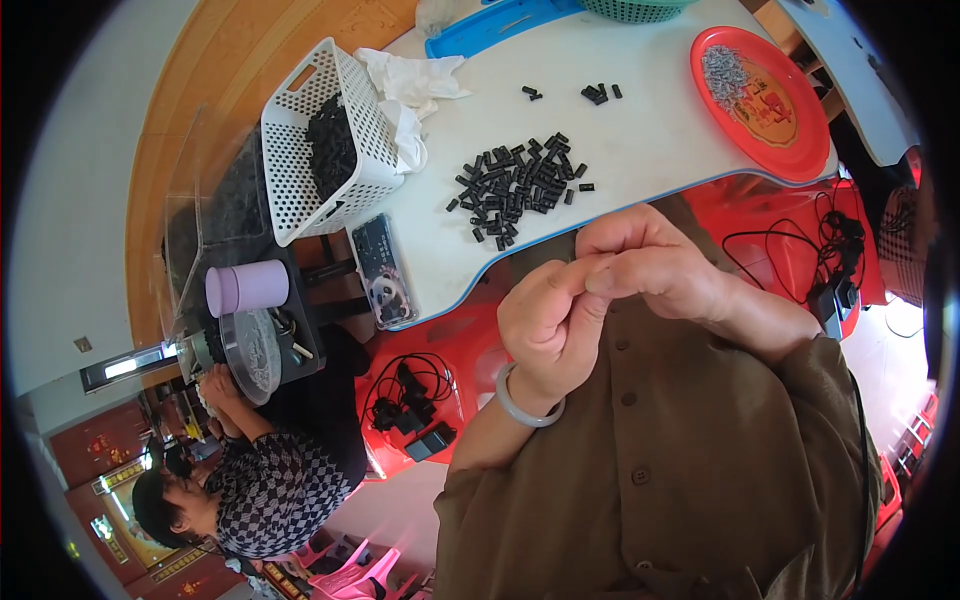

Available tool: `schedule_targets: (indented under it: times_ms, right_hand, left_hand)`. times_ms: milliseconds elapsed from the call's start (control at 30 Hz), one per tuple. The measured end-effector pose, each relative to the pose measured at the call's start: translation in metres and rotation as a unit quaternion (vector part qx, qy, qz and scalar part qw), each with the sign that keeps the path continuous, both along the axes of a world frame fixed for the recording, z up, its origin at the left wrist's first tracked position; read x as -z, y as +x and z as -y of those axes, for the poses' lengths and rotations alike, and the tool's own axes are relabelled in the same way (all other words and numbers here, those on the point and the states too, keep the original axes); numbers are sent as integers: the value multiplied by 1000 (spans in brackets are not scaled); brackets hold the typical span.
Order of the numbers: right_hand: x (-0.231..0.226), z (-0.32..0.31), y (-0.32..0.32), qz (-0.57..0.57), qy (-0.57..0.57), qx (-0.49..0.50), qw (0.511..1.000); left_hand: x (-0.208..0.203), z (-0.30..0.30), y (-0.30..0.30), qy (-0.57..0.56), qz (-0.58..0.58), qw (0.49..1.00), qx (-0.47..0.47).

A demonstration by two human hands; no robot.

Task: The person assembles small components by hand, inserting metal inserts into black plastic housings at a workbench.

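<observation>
Fingertip to fingertip, my left hand (550, 325) and my right hand (655, 260) meet in front of my chest, just off the near table edge. Both are closed in a pinch; whatever lies between the fingers is hidden. A bangle circles my left wrist. Beyond my hands, a loose pile of small black cylindrical parts (515, 185) lies on the white table (660, 120). A few more black parts (596, 94) sit apart, farther back. At the right, a round red tray (800, 150) carries a heap of small silvery metal pieces (723, 75).
A white perforated basket (375, 150) of black parts stands at the left, beside crumpled paper (415, 80) and a phone (381, 270). Behind are a blue tray (500, 30) and green basket (635, 10). Red stools (455, 370) hold cables. Another person (280, 490) works at lower left.
</observation>
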State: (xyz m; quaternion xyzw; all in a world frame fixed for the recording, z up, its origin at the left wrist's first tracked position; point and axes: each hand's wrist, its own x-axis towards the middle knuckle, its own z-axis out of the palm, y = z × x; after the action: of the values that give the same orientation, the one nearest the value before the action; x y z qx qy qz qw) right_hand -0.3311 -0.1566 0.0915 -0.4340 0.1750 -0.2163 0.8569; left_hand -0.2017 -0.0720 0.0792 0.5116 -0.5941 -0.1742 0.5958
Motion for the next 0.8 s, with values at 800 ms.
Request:
schedule_targets:
  times_ms: [800]
  right_hand:
    - [59, 50, -2, -206, -312, 265, 889]
  left_hand:
    - [-5, 28, 69, 62, -88, 984, -140]
